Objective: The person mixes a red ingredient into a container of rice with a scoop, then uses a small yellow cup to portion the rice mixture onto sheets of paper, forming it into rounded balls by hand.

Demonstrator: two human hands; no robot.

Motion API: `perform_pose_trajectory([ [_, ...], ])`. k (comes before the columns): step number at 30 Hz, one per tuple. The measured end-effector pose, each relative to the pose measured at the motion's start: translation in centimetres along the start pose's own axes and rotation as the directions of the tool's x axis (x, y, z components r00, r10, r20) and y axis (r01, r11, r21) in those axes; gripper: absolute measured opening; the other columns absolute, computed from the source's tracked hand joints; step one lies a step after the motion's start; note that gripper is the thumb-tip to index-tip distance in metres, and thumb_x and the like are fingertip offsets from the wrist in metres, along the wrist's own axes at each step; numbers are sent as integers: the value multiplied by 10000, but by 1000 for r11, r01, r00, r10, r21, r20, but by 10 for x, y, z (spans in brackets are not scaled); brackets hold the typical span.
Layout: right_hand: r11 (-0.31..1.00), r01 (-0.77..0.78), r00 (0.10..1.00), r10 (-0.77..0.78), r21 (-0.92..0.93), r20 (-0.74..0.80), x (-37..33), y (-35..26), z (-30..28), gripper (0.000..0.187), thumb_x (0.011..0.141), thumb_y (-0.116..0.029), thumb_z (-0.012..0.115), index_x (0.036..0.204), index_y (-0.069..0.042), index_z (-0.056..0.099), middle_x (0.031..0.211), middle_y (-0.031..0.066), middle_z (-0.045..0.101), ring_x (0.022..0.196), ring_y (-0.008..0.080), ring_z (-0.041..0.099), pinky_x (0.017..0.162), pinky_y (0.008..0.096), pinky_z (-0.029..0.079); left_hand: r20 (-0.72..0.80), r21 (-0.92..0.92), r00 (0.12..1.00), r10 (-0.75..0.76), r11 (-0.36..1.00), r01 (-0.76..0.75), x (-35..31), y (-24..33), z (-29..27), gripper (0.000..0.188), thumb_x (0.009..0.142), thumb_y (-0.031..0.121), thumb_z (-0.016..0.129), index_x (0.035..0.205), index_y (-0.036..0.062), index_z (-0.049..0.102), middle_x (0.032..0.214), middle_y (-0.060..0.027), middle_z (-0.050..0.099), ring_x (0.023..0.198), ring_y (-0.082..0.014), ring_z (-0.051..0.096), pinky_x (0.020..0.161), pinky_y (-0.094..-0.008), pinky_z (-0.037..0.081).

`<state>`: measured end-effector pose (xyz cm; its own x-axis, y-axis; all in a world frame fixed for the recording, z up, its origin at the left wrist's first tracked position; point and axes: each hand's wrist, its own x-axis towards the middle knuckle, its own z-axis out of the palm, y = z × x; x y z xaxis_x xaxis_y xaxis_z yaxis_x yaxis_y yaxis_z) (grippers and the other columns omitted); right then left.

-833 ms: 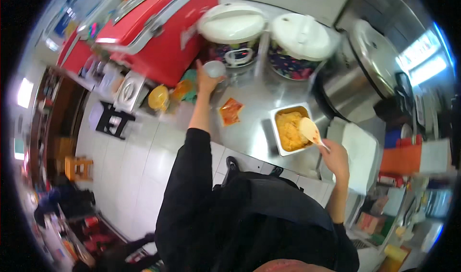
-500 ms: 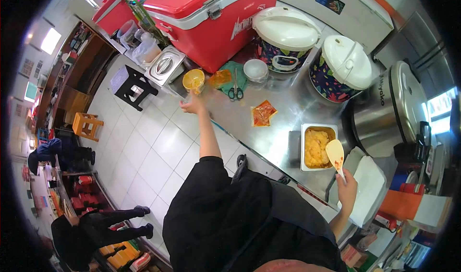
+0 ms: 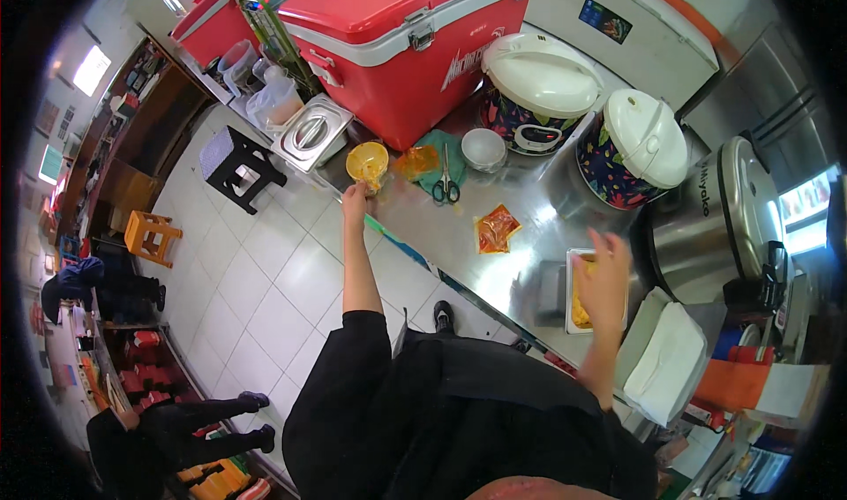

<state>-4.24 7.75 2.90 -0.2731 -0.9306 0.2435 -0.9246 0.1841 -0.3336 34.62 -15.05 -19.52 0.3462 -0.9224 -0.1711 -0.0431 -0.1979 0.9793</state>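
My left hand [image 3: 355, 202] is closed in a pinch at the near rim of a small yellow bowl [image 3: 367, 157]. A yellowish, clear-looking bit shows by its fingertips, too small to make out. Over a metal pan of yellow mashed food [image 3: 579, 310] hovers my right hand [image 3: 603, 275], slightly blurred, its fingers apart and holding nothing I can see. It covers much of the pan, and the pale rice paddle is out of sight. Between the hands lies a sealed packet of red-orange sauce [image 3: 498, 230]. Scissors [image 3: 445, 188] and an orange packet [image 3: 416, 161] rest on a green cloth [image 3: 431, 180].
A clear bowl [image 3: 484, 150] stands beside the cloth. A red cooler [image 3: 397, 67], two patterned white-lidded pots [image 3: 541, 85] and a large steel rice cooker [image 3: 706, 226] line the back. A lidded steel container [image 3: 311, 133] is at left. A white tray [image 3: 657, 359] sits right; two people stand far left.
My right hand has let go of the rice paddle and moved up and left over the pan. My left hand has closed at the yellow bowl's rim. The view has shifted slightly.
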Motion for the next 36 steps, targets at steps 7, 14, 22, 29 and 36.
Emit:
perform_pose_trajectory([
  [7,986,49,989,-71,160,131,137,-72,220,452,698,-169,666,1122,-89,530,1189,148,464,957,364,540,828,421,451,-165,564,860,484,761,-320,-6,10,27,926,448,305,850,1138,-63,354,1006,-173,494,892,-272,514,781,-342,441],
  [14,822,214,967,-255,528,5,139,-104,225,248,703,-179,687,841,1,585,804,175,580,775,346,555,689,369,452,-158,377,841,518,818,-433,0,9,-16,1096,450,297,830,1309,-8,220,1210,-219,459,1104,-349,469,950,-398,381],
  [22,978,201,807,-129,62,-577,236,-9,89,342,873,-230,527,1098,27,540,1046,200,558,963,325,537,827,382,433,-261,337,723,640,762,-552,2,37,33,909,567,413,778,1272,38,344,1156,-200,522,1055,-363,517,895,-426,423],
  [29,913,397,850,-404,-94,-338,275,-26,81,437,834,-379,568,936,46,585,874,228,588,776,341,571,718,442,449,-344,-63,807,479,846,-529,-24,16,21,906,558,279,784,1282,83,275,1181,-142,459,1113,-294,469,937,-398,382],
  [36,958,287,907,-266,18,-328,233,-55,72,413,810,-354,616,929,41,588,879,211,590,769,293,585,690,387,467,-56,-704,963,264,673,-225,-45,2,23,754,735,255,715,1316,102,259,1232,-58,454,1136,-182,451,904,-356,422],
])
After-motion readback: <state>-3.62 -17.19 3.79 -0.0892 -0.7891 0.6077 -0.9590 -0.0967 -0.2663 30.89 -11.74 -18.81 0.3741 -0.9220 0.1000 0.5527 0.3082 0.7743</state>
